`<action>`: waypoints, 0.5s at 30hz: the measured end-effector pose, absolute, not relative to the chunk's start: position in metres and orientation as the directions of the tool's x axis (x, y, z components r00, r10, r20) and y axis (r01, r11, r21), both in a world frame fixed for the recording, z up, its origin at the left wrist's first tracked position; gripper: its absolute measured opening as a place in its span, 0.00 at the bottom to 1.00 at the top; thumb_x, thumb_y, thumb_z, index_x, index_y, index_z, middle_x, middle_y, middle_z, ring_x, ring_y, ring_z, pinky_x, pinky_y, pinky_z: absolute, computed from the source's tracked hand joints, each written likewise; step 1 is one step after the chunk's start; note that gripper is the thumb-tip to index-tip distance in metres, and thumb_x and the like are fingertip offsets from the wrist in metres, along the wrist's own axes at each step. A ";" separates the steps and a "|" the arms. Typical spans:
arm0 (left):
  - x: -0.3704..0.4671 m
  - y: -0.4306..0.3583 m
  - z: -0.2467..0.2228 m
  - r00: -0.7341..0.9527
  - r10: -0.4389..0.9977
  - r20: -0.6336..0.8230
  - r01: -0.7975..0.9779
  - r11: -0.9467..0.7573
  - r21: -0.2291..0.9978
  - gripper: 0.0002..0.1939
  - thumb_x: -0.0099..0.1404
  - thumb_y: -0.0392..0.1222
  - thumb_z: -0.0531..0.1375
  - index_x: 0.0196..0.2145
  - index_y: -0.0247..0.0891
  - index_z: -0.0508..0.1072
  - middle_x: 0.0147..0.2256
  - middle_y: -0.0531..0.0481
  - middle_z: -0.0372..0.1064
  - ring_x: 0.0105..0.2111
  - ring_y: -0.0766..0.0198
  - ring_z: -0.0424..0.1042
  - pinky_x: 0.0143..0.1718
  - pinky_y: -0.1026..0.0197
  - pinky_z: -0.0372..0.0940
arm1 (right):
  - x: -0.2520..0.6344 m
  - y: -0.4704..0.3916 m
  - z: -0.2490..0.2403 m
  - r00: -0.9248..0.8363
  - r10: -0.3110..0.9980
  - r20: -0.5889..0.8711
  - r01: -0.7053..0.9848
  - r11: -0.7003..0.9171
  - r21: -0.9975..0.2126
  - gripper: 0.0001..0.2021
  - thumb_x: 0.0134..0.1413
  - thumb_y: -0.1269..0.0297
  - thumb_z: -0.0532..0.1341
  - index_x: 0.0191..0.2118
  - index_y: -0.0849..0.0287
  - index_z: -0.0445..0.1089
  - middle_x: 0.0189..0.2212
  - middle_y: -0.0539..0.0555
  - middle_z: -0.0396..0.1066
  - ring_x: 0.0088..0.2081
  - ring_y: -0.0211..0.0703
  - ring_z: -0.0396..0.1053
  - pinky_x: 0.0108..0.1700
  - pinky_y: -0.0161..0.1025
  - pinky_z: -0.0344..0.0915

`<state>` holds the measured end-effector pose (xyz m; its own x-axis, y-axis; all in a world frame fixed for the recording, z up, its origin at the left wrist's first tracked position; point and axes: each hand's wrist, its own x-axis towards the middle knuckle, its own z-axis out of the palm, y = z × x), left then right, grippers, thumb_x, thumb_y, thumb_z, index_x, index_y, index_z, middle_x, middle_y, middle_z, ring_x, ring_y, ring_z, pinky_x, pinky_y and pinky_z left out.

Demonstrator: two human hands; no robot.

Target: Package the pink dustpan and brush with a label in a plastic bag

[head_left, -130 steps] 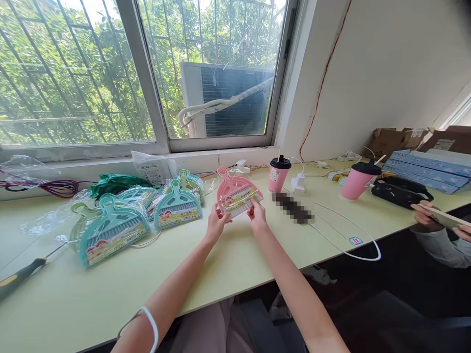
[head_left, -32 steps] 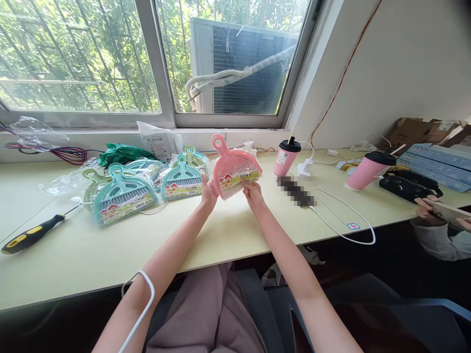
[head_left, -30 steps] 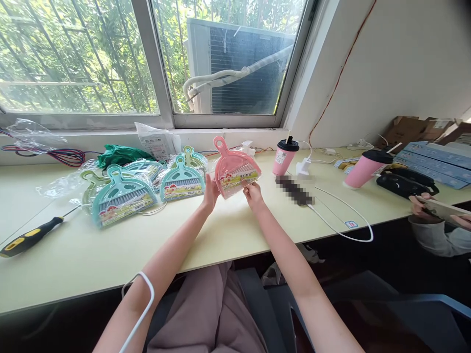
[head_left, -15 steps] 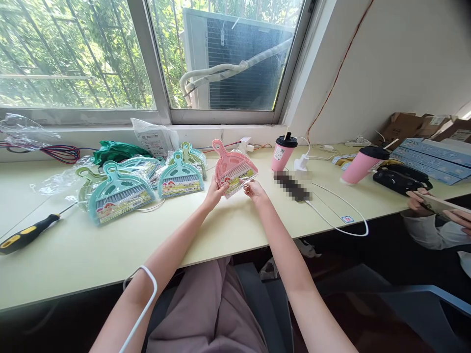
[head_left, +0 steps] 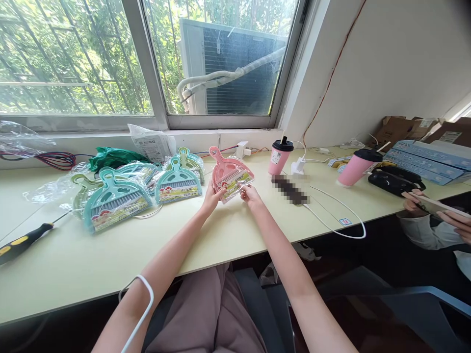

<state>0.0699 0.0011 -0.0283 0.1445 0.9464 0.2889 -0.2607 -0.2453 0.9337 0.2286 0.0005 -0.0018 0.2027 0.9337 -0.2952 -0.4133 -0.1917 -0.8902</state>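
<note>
A pink dustpan-and-brush set point(head_left: 225, 167) in clear plastic wrap, with a printed label across its bristles, is tilted up over the table in front of me. My left hand point(head_left: 212, 198) grips its lower left edge, thumb on the front. At its lower right corner, the curled fingers of my right hand point(head_left: 251, 195) pinch the clear plastic wrapper point(head_left: 235, 190). To the left lie several more wrapped sets, among them a blue dustpan set point(head_left: 121, 198), another blue one point(head_left: 178, 182) and a green dustpan point(head_left: 81, 189) partly covered.
A screwdriver point(head_left: 25, 240) lies at far left, near a green plastic bag point(head_left: 117, 158). Right of my hands are a pink cup point(head_left: 279, 158), a blurred dark object point(head_left: 290, 190) with a white cable point(head_left: 331, 228), another pink cup point(head_left: 357, 169) and a black case point(head_left: 393, 180). Another person's hands point(head_left: 456, 220) hold a flat object.
The view has tipped up slightly, so the table things sit a little lower. Both hands keep their places on the pink set; clear wrapper stands out more at its lower edge by my right fingers.
</note>
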 end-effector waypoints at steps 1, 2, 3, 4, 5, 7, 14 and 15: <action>0.070 0.001 -0.029 0.135 0.950 0.283 -0.249 -0.244 0.937 0.46 0.51 0.50 0.70 0.63 0.42 0.57 0.53 0.40 0.69 0.52 0.46 0.69 0.47 0.50 0.68 | 0.228 0.001 -0.002 0.203 0.934 -0.295 -0.417 -0.190 -0.889 0.09 0.47 0.75 0.67 0.29 0.58 0.66 0.17 0.41 0.63 0.14 0.23 0.53 0.16 0.23 0.54; 0.069 0.001 -0.029 0.121 0.953 0.277 -0.235 -0.244 0.941 0.46 0.50 0.51 0.70 0.63 0.42 0.58 0.51 0.40 0.70 0.50 0.46 0.70 0.45 0.50 0.69 | 0.228 0.001 -0.003 0.203 0.934 -0.294 -0.422 -0.188 -0.887 0.09 0.48 0.74 0.67 0.28 0.58 0.66 0.18 0.41 0.64 0.14 0.23 0.53 0.15 0.23 0.54; 0.069 0.001 -0.030 0.106 0.957 0.271 -0.221 -0.243 0.944 0.45 0.50 0.51 0.70 0.62 0.41 0.58 0.49 0.40 0.71 0.48 0.46 0.71 0.43 0.50 0.69 | 0.228 0.002 -0.003 0.203 0.934 -0.294 -0.426 -0.186 -0.885 0.08 0.48 0.74 0.67 0.29 0.58 0.66 0.18 0.42 0.65 0.14 0.23 0.53 0.15 0.23 0.54; 0.069 0.002 -0.031 0.100 0.960 0.262 -0.210 -0.238 0.948 0.45 0.50 0.52 0.70 0.62 0.40 0.59 0.48 0.40 0.72 0.46 0.46 0.72 0.41 0.50 0.69 | 0.228 0.002 -0.003 0.203 0.934 -0.294 -0.431 -0.185 -0.883 0.08 0.48 0.74 0.67 0.29 0.58 0.66 0.18 0.42 0.65 0.14 0.23 0.53 0.15 0.23 0.54; 0.068 0.003 -0.032 0.095 0.961 0.259 -0.204 -0.236 0.950 0.45 0.50 0.52 0.70 0.62 0.40 0.59 0.48 0.40 0.72 0.45 0.46 0.72 0.40 0.50 0.69 | 0.228 0.002 -0.004 0.203 0.933 -0.296 -0.435 -0.184 -0.881 0.08 0.48 0.74 0.67 0.29 0.58 0.66 0.18 0.42 0.66 0.14 0.23 0.53 0.15 0.24 0.54; 0.068 0.005 -0.033 0.083 0.960 0.268 -0.206 -0.247 0.947 0.45 0.49 0.51 0.70 0.61 0.40 0.60 0.49 0.39 0.71 0.47 0.46 0.71 0.41 0.50 0.69 | 0.227 0.002 -0.005 0.206 0.931 -0.302 -0.440 -0.188 -0.878 0.09 0.47 0.74 0.67 0.28 0.58 0.66 0.17 0.41 0.65 0.13 0.23 0.53 0.15 0.24 0.55; 0.067 0.007 -0.033 0.033 0.979 0.202 -0.164 -0.194 0.967 0.37 0.50 0.46 0.68 0.57 0.39 0.63 0.41 0.43 0.73 0.38 0.53 0.73 0.35 0.55 0.68 | 0.223 0.001 -0.005 0.175 0.935 -0.309 -0.424 -0.211 -0.881 0.13 0.44 0.71 0.71 0.28 0.57 0.64 0.17 0.41 0.65 0.14 0.24 0.56 0.16 0.24 0.56; 0.065 0.007 -0.032 0.015 0.982 0.187 -0.164 -0.182 0.969 0.36 0.49 0.45 0.68 0.55 0.38 0.64 0.38 0.44 0.73 0.35 0.54 0.72 0.33 0.56 0.67 | 0.223 0.001 -0.004 0.161 0.940 -0.300 -0.416 -0.211 -0.884 0.12 0.45 0.70 0.71 0.29 0.58 0.66 0.18 0.42 0.66 0.14 0.25 0.57 0.16 0.24 0.57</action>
